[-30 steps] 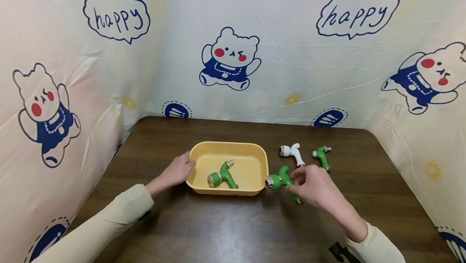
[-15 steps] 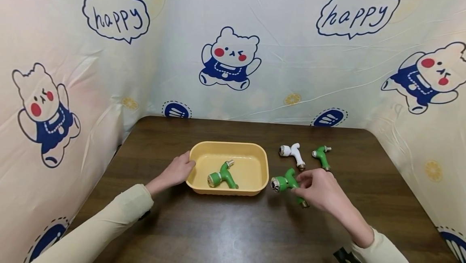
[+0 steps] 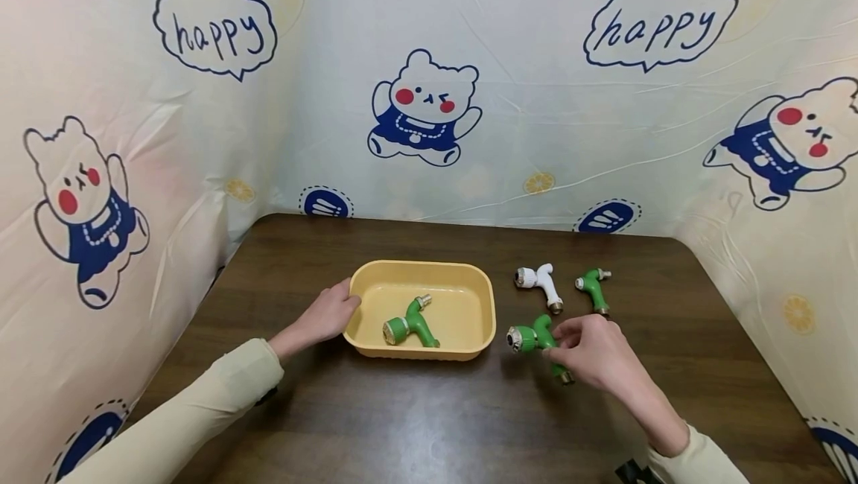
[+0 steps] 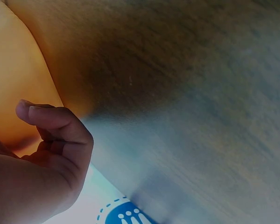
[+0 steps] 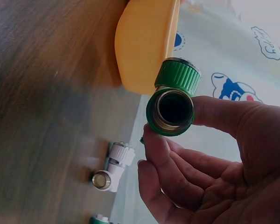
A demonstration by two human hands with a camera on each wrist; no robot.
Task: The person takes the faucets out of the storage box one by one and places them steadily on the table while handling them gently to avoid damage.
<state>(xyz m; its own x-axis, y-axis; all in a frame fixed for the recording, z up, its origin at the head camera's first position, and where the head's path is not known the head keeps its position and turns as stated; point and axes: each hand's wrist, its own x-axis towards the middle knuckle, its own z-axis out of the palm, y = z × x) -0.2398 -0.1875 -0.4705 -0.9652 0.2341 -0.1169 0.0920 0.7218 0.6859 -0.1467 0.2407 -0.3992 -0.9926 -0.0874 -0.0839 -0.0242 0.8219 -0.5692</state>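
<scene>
My right hand (image 3: pixel 593 350) pinches a green faucet (image 3: pixel 532 336) between thumb and fingers, just right of the yellow basin. In the right wrist view its open threaded end (image 5: pixel 173 110) faces the camera, with the ribbed green knob (image 5: pixel 178 75) behind it. My left hand (image 3: pixel 330 310) grips the left rim of the yellow basin (image 3: pixel 485 313); the left wrist view shows the fingers curled at the basin wall (image 4: pixel 23 70). Inside the basin lies another green faucet (image 3: pixel 411 324) with a metal-tipped spout.
Beyond the right hand, a white faucet (image 3: pixel 540 284) and a smaller green faucet (image 3: pixel 593 290) lie on the dark wooden table (image 3: pixel 415 424). A printed cloth (image 3: pixel 509 97) hangs behind the table and along both sides.
My right hand has drawn the green faucet a little to the right and toward me, away from the basin's rim. The left hand and basin have stayed put.
</scene>
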